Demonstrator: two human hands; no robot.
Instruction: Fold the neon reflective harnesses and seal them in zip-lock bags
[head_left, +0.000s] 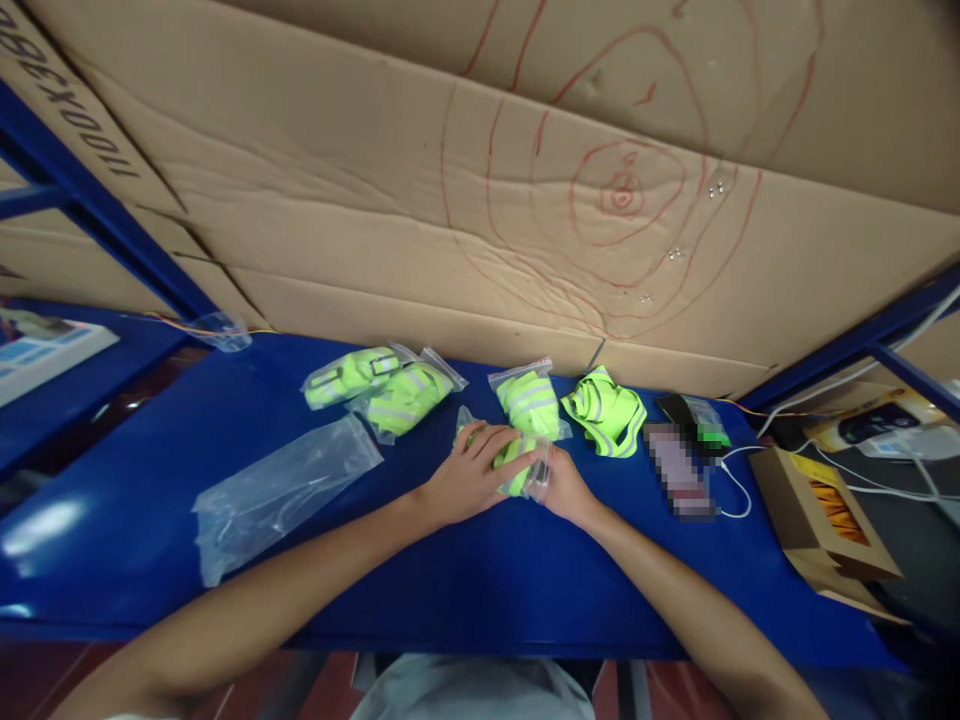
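Note:
My left hand [474, 470] lies flat with fingers spread on a clear bag holding a neon yellow reflective strap [516, 470], pressing it onto the blue table [465, 580]. My right hand [564, 488] pinches the right end of the same bag. Just behind it lies another bagged strap [529, 400]. Two more bagged straps [379, 385] lie to the back left. A loose, unbagged strap [606, 410] lies to the right.
A stack of empty clear bags [281, 492] lies on the left. A blurred phone [679, 470] with a white cable sits to the right, beside an open cardboard box [821, 520]. A cardboard sheet with red scribbles [525, 200] walls the back.

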